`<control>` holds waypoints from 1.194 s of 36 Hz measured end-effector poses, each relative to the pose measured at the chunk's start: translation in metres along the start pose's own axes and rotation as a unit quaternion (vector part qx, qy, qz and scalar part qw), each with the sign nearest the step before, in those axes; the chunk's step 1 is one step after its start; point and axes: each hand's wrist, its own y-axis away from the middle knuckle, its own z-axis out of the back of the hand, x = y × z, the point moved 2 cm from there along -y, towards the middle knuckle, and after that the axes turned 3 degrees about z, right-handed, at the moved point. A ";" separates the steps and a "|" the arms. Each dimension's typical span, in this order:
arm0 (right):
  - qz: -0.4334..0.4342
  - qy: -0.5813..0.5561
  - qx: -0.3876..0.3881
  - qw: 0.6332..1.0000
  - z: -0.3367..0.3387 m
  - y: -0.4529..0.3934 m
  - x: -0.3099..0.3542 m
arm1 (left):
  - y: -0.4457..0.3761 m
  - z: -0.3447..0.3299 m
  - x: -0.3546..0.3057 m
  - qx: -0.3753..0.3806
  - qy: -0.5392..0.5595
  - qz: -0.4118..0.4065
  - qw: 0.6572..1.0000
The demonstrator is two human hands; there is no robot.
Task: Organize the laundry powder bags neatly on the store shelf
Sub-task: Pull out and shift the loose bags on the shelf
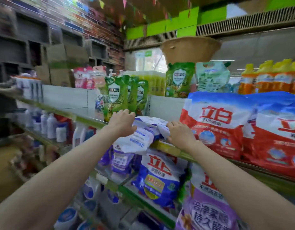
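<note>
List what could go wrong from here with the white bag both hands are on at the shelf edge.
1. The white bag lies flat with its near end hanging over the shelf edge; if the left hand or right hand lets go early, it may slide off onto the bags below.
2. Pushing it back could knock the upright green pouches behind it.
3. The red bag stands close on the right and may get shoved or tipped.

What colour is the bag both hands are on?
White with blue print, the bag lying flat; clearest in the head view.
</note>
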 end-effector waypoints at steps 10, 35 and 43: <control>-0.102 -0.039 0.058 0.992 -0.033 -0.045 0.001 | -0.031 -0.043 -0.003 0.091 0.127 -0.060 0.986; -0.214 -0.411 -0.370 0.806 0.107 -0.064 -0.047 | -0.080 -0.050 -0.024 -0.010 0.690 0.080 0.719; -0.224 -0.483 -0.368 0.762 0.112 -0.033 -0.085 | -0.076 -0.026 -0.034 -0.030 0.770 0.001 0.637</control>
